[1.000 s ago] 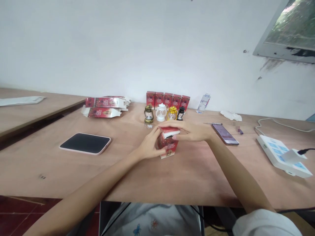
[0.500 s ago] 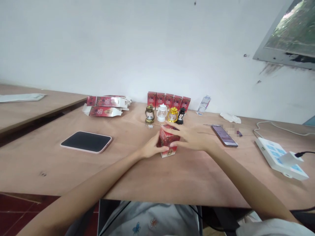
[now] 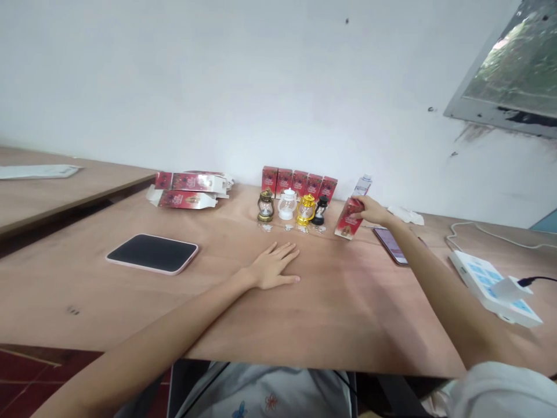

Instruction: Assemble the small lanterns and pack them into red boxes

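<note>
My right hand (image 3: 371, 210) grips a small red box (image 3: 349, 220) by its upper part, to the right of the lanterns; the box leans a little. My left hand (image 3: 275, 267) lies flat on the tabletop with fingers spread, holding nothing. In front of it stand small lanterns in a row: a bronze one (image 3: 265, 207), a white one (image 3: 287, 204), a gold one (image 3: 306, 210) and a black one (image 3: 320, 210). Behind them several closed red boxes (image 3: 299, 183) stand side by side near the wall.
Flattened red cartons (image 3: 187, 190) are stacked at the back left. A dark-screened phone (image 3: 153, 253) lies left, another phone (image 3: 391, 247) right, partly behind my forearm. A clear bottle (image 3: 362, 186), crumpled tissue (image 3: 404, 215) and white power strip (image 3: 491, 290) are on the right side.
My right hand has carried the red box from the middle of the table to the right and back. My left hand has let go of it and now rests flat on the table.
</note>
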